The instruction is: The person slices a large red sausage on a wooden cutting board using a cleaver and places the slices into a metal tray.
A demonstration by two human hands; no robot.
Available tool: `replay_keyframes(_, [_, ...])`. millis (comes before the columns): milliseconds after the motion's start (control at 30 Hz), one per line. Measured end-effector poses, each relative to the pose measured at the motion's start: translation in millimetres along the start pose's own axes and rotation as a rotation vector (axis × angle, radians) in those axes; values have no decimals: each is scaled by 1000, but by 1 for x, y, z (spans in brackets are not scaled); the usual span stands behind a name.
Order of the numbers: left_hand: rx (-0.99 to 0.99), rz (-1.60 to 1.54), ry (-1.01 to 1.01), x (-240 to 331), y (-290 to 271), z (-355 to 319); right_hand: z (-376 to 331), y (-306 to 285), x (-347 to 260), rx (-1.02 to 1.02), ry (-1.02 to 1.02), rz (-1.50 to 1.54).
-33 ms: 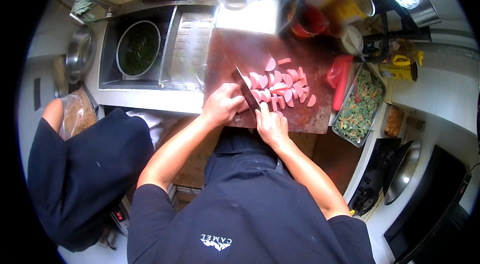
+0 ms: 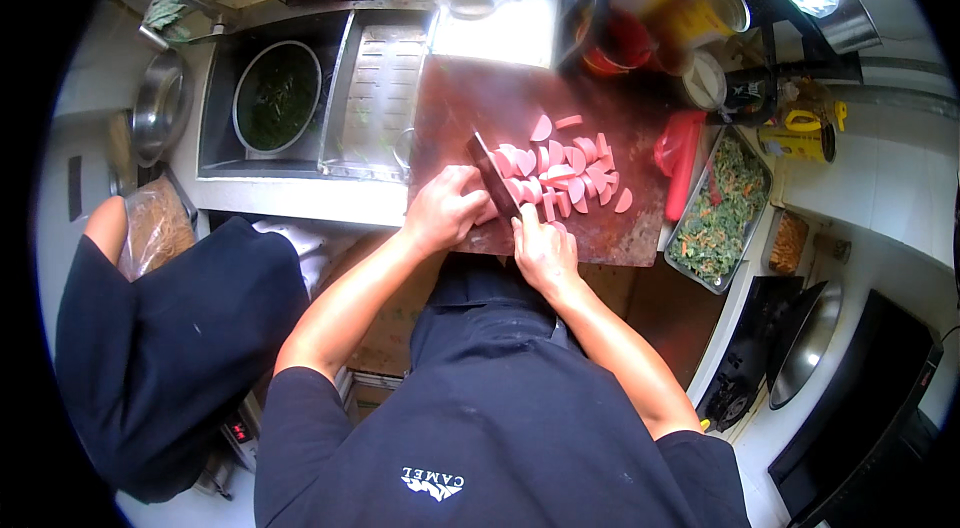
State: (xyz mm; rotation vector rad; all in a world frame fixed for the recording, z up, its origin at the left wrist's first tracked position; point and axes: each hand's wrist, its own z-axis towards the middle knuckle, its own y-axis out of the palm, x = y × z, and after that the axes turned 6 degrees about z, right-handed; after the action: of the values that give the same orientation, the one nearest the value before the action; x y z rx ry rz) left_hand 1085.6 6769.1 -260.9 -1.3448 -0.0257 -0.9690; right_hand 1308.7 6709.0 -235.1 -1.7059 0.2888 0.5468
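a cramped kitchen — steel sink [image 2: 225, 143] holding a bowl of greens [image 2: 277, 96], a wok [image 2: 806, 343] on the stove, a worn cutting board [image 2: 500, 108].

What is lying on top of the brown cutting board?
On the cutting board lie many pink sausage slices. The left hand holds a knife there; the right hand covers whatever is being cut.

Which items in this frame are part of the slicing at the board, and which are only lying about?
In use: left hand, knife, right hand, pink slices, cutting board.

Lying about: bowl of greens, tray of chopped vegetables, red container, wok.
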Motion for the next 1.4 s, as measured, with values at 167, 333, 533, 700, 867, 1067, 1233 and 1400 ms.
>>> replay_keyframes(167, [45,16,-1,1,-1,-4,-6,-25,-21,-36,9,87])
replay_keyframes(333, [42,11,9,-1,1,-8,-11,-17,-22,-84,36,59])
replay_keyframes(533, [39,7,-10,-2,3,-8,-7,19,-11,-47,17,56])
replay_keyframes(700, [11,-21,-37,-4,4,-16,0,13,1,-43,-43,49])
replay_keyframes(867, [119,12,-39,-3,4,-11,-3,-12,-14,-14,12,39])
replay_keyframes(1067, [127,24,-7,-5,6,-16,-14,-20,-24,-93,16,80])
replay_keyframes(1233, [100,-7,-20,-9,11,-20,-13,-11,-24,-92,-7,25])
replay_keyframes(1400, [118,-5,-31,-8,11,-18,-11,16,-17,-49,-44,10])
